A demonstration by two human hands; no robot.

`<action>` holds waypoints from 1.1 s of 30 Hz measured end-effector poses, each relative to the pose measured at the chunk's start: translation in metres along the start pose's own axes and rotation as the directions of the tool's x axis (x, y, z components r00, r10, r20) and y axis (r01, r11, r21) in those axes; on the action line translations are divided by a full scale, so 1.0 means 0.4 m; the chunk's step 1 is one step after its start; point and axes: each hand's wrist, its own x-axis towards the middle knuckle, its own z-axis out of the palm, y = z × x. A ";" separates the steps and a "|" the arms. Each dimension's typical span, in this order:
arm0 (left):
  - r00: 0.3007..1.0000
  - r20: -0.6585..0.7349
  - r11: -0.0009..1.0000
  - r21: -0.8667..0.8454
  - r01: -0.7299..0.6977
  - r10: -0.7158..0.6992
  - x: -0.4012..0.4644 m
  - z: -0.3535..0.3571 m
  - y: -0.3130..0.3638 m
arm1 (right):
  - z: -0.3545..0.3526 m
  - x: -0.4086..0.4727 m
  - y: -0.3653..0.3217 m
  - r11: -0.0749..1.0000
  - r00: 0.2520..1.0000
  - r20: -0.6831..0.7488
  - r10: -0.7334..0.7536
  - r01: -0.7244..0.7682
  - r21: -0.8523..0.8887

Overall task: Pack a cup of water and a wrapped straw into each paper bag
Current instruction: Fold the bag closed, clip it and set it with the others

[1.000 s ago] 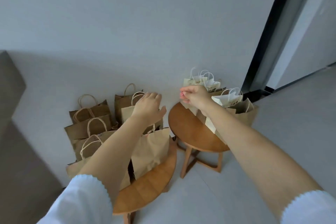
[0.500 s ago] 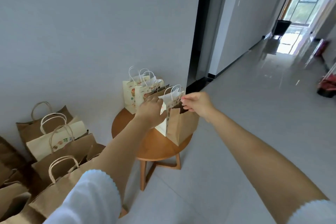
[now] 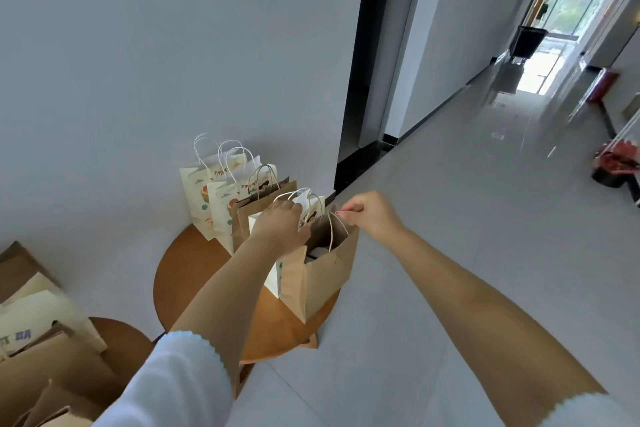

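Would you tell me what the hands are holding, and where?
Both grip the brown bag at its top rim: left hand on one side, right hand on the other.

The brown bag [image 3: 325, 274] at the round table's [image 3: 194, 274] right edge is made of matt kraft paper with twisted paper-cord handles. The white bags [image 3: 221, 198] toward the back edge are of smooth printed paper. The tabletop is finished in smooth, lightly sheened wood. The floor [image 3: 450, 218] is laid in glossy, reflective tile. The sleeve [image 3: 173, 388] is of soft white cloth.
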 end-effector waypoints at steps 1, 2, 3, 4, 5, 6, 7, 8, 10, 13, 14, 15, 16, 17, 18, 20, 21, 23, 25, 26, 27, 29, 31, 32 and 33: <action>1.000 0.004 1.000 -0.002 0.014 -0.014 0.018 0.011 0.003 | -0.001 0.024 0.020 1.000 1.000 0.017 -0.004 0.004 -0.009; 0.999 0.008 0.999 -0.010 0.031 -0.031 0.036 0.022 0.007 | -0.003 0.049 0.039 1.000 0.999 0.031 -0.010 0.010 -0.014; 0.999 0.012 0.999 -0.016 0.051 -0.050 0.053 0.032 0.011 | -0.005 0.074 0.056 1.000 0.999 0.049 -0.018 0.019 -0.021; 0.997 0.014 0.997 -0.022 0.070 -0.070 0.070 0.042 0.017 | -0.006 0.101 0.074 0.999 0.997 0.067 -0.030 0.032 -0.028; 0.995 0.015 0.995 -0.031 0.096 -0.095 0.088 0.052 0.023 | -0.008 0.129 0.089 0.998 0.995 0.090 -0.049 0.052 -0.033; 0.992 0.013 0.991 -0.041 0.126 -0.125 0.107 0.060 0.032 | -0.009 0.156 0.102 0.997 0.991 0.119 -0.068 0.072 -0.034; 0.987 0.004 0.986 -0.051 0.158 -0.158 0.125 0.068 0.041 | -0.011 0.181 0.116 0.995 0.985 0.152 -0.086 0.093 -0.041; 0.982 -0.012 0.980 -0.057 0.188 -0.189 0.144 0.074 0.051 | -0.011 0.206 0.130 0.991 0.977 0.182 -0.109 0.121 -0.055; 0.969 -0.016 0.966 -0.085 0.245 -0.247 0.178 0.088 0.068 | -0.011 0.249 0.159 0.984 0.960 0.237 -0.147 0.167 -0.066; 0.936 0.013 0.925 -0.146 0.350 -0.352 0.213 0.116 0.120 | -0.028 0.301 0.205 0.970 0.921 0.333 -0.205 0.236 -0.057; 0.926 0.018 0.915 -0.149 0.375 -0.376 0.222 0.123 0.135 | -0.035 0.317 0.219 0.965 0.907 0.356 -0.223 0.258 -0.051; 0.918 0.010 0.908 -0.144 0.395 -0.397 0.228 0.132 0.146 | -0.043 0.333 0.230 0.958 0.893 0.378 -0.245 0.282 -0.046; 0.906 0.007 0.897 -0.141 0.420 -0.423 0.230 0.143 0.157 | -0.049 0.348 0.239 0.951 0.879 0.396 -0.267 0.308 -0.043; 0.892 0.015 0.882 -0.145 0.448 -0.451 0.228 0.152 0.166 | -0.053 0.363 0.248 0.945 0.868 0.408 -0.282 0.326 -0.040; 0.879 0.030 0.868 -0.148 0.475 -0.476 0.222 0.162 0.174 | -0.053 0.377 0.256 0.941 0.859 0.420 -0.292 0.337 -0.035; 0.851 0.080 0.842 -0.124 0.526 -0.519 0.201 0.183 0.180 | -0.043 0.393 0.270 0.929 0.833 0.451 -0.320 0.369 -0.022; 0.837 0.109 0.832 -0.098 0.545 -0.536 0.188 0.195 0.177 | -0.034 0.395 0.276 0.921 0.816 0.470 -0.337 0.390 -0.017; 0.806 0.156 0.807 -0.075 0.586 -0.571 0.166 0.216 0.169 | -0.014 0.398 0.289 0.901 0.777 0.513 -0.365 0.433 -0.013; 0.772 0.196 0.779 -0.058 0.625 -0.605 0.148 0.231 0.163 | 0.010 0.402 0.302 0.881 0.738 0.556 -0.382 0.472 -0.020; 0.757 0.209 0.768 -0.042 0.639 -0.619 0.142 0.240 0.159 | 0.020 0.405 0.307 0.873 0.723 0.573 -0.386 0.488 -0.027; 0.741 0.223 0.755 -0.031 0.655 -0.633 0.137 0.251 0.154 | 0.029 0.407 0.313 0.866 0.709 0.589 -0.389 0.499 -0.030; 0.704 0.252 0.725 -0.016 0.689 -0.664 0.133 0.274 0.143 | 0.044 0.415 0.320 0.857 0.690 0.608 -0.393 0.514 -0.029; 0.679 0.291 0.710 0.001 0.705 -0.674 0.133 0.298 0.129 | 0.054 0.430 0.325 0.855 0.688 0.614 -0.387 0.517 -0.040; 0.674 0.306 0.709 0.007 0.705 -0.673 0.135 0.310 0.121 | 0.058 0.438 0.326 0.855 0.691 0.613 -0.383 0.517 -0.048; 0.671 0.318 0.710 0.013 0.704 -0.670 0.137 0.318 0.115 | 0.062 0.447 0.327 0.854 0.693 0.612 -0.382 0.518 -0.054</action>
